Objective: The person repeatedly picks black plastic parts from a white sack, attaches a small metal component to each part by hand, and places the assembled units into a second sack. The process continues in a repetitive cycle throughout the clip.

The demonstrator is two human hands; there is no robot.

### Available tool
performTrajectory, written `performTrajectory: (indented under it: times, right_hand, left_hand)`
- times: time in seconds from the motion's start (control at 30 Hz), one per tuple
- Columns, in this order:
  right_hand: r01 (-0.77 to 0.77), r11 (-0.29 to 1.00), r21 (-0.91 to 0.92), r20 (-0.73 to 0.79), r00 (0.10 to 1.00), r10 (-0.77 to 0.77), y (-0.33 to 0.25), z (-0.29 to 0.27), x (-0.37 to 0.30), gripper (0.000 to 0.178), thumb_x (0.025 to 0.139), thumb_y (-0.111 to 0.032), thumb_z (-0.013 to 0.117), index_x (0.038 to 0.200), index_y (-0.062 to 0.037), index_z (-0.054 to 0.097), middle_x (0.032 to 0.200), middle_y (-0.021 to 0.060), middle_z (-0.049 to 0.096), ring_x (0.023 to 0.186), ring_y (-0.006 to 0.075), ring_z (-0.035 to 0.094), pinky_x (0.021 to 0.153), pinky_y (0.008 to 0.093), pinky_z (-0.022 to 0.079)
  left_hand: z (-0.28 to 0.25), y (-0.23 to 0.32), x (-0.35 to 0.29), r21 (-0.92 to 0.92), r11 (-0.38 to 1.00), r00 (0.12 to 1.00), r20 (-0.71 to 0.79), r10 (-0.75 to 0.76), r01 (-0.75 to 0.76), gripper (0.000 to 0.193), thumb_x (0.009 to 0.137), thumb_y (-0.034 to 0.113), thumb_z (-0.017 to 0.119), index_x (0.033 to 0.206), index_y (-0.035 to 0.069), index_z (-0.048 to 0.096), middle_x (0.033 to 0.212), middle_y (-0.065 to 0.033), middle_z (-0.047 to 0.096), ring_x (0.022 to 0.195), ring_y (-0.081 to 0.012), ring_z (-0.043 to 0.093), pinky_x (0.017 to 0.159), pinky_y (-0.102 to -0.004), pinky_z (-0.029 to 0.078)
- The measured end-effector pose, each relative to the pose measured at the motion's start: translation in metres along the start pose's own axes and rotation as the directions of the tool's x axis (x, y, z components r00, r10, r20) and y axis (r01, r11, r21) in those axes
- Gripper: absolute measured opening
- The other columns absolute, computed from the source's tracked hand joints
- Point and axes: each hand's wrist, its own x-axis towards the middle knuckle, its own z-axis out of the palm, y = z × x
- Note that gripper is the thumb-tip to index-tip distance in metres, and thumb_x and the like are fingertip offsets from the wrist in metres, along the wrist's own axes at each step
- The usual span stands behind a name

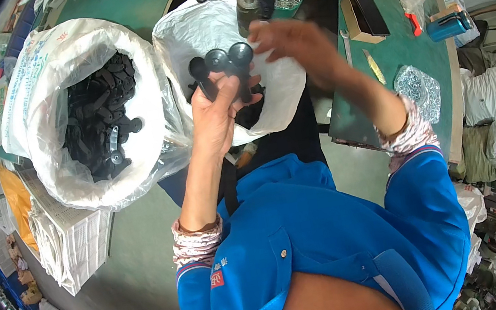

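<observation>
In the head view, the left hand (216, 114) has its fingers wrapped round black round-ended handles (217, 60) above the white sack (195, 27), long axes pointing away from the wearer. The blurred right hand (295, 42) hovers just right of the round ends; I cannot tell whether its fingers hold anything.

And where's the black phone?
In the head view, the black phone is upper right, on a small cardboard box on the green table, right of the wrench.
</observation>
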Motion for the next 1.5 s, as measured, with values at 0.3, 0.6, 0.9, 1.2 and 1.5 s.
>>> performTrajectory:
  times: [0.3,0.6,0.9,1.2,1.5]
  right_hand:
    - [0.081,0.924,0.374,0.07,0.991,-0.115,0.0,-0.013,-0.011,0.036,0.099,-0.022,0.046,0.127,0.0002,0.051,0.104,0.0085,0.061,0.081,0.0136,0.056,0.074,0.0251,0.045]
    - [0.157,0.987,-0.019,0.108,0.982,-0.154,-0.009,0.002,-0.012,0.028,0.095,-0.018,0.057,0.115,-0.0001,0.061,0.08,0.0055,0.066,0.064,0.0083,0.057,0.052,0.0208,0.042]
    - [0.353,0.936,-0.013,-0.116,0.929,-0.352,-0.051,-0.018,0.017,0.033,0.092,-0.022,0.061,0.119,-0.0041,0.058,0.082,0.003,0.065,0.063,0.0062,0.055,0.054,0.0195,0.041]
    - [0.066,0.997,0.028,-0.092,0.994,-0.063,-0.114,-0.025,0.063,0.021,0.094,-0.014,0.054,0.084,0.0033,0.06,0.055,0.0091,0.06,0.035,0.0113,0.045,0.034,0.0236,0.034]
    - [-0.004,0.998,0.058,-0.127,0.992,0.012,-0.087,-0.022,0.061,0.025,0.094,-0.017,0.055,0.107,0.0032,0.058,0.075,0.007,0.063,0.05,0.0086,0.055,0.042,0.0202,0.039]
  left_hand:
    - [-0.009,-0.003,0.0,-0.355,0.914,0.977,0.152,-0.152,0.197,0.031,0.095,0.017,0.055,0.118,-0.003,0.052,0.095,-0.0064,0.057,0.074,-0.0103,0.054,0.053,-0.0196,0.047]
    - [0.012,0.003,-0.008,-0.31,0.912,0.962,0.114,-0.246,0.27,0.041,0.095,0.029,0.055,0.115,-0.007,0.05,0.084,-0.0097,0.058,0.065,-0.0131,0.054,0.047,-0.0217,0.041]
    - [0.008,-0.006,-0.008,-0.186,0.962,0.979,0.008,-0.202,0.2,0.038,0.096,0.03,0.053,0.118,0.0,0.051,0.087,-0.0106,0.061,0.069,-0.0142,0.056,0.049,-0.0238,0.04]
    - [0.011,-0.003,-0.013,-0.109,0.972,0.978,0.007,-0.207,0.207,0.035,0.097,0.025,0.052,0.119,-0.001,0.052,0.084,-0.0086,0.06,0.061,-0.0122,0.053,0.045,-0.0219,0.037]
    - [0.007,-0.002,-0.015,-0.076,0.968,0.97,0.056,-0.236,0.24,0.029,0.096,0.021,0.052,0.113,-0.002,0.052,0.08,-0.0096,0.06,0.059,-0.0125,0.054,0.042,-0.0221,0.035]
